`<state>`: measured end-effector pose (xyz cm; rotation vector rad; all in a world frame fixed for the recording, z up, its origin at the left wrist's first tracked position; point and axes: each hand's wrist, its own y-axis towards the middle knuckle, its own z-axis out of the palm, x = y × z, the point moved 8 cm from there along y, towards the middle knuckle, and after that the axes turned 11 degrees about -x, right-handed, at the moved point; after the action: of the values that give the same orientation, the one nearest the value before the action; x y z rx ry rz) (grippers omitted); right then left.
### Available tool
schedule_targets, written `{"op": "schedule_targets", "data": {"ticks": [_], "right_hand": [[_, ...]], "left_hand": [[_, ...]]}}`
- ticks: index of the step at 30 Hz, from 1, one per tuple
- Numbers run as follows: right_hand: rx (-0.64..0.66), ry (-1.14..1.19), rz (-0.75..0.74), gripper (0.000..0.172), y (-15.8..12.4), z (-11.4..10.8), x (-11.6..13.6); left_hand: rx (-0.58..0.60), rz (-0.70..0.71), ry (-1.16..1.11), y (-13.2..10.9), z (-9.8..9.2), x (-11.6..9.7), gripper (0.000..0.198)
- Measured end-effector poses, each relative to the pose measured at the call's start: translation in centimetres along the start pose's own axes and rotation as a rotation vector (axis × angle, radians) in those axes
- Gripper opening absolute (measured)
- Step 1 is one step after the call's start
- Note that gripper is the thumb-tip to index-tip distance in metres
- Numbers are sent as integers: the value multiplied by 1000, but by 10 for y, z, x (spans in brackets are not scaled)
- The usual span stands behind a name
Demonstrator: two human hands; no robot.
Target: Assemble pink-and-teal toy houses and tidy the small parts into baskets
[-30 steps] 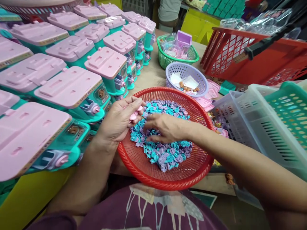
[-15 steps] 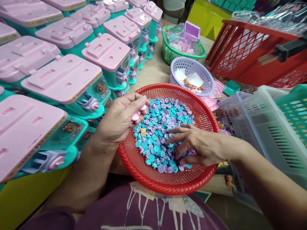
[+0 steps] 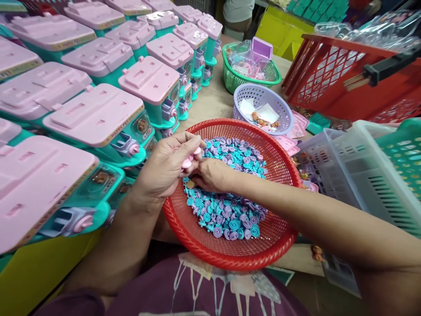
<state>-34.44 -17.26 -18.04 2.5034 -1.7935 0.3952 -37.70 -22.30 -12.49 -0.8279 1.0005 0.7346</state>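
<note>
Two bare hands over one red basket (image 3: 230, 263), its near rim close to a purple shirt (image 3: 154, 292).

Left hand (image 3: 166, 164): at the basket's left rim, closed around a few pink pieces (image 3: 187, 163), pinched between thumb and fingers.

Right hand (image 3: 213, 174): reached across from the right, forearm over the basket; fingers bunched narrow and pointing left. Fingertips partly hidden; cannot tell whether they grip anything.

Turquoise and lilac round pieces (image 3: 226, 215), loose heap: inside the red basket, under and around the right hand, to the right of the left hand. Discs mostly, in mixed tilts; no shared long axis.

Tan piece (image 3: 190, 184), single: at the heap's left edge, just beside the right fingertips and below the left hand's fingers. Right hand nearer; contact unclear.

Lilac basket (image 3: 289, 118): on the worktop (image 3: 207, 105), beyond the red basket's far rim.

Pink-lidded toy houses (image 3: 149, 81), rows: left of the basket.
</note>
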Motion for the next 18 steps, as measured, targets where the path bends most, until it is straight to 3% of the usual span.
{"op": "schedule_targets", "data": {"ticks": [6,13,18], "right_hand": [[-11,168,-144,26,-12,0,6],[22,256,-120,31,-17,-1,10],[88,242,-187,23,-18,0,13]], "left_hand": [[18,5,-22,0,1,1,16],[23,24,-8,0,2,0,16],[27,16,-2,0,2,1,15]]}}
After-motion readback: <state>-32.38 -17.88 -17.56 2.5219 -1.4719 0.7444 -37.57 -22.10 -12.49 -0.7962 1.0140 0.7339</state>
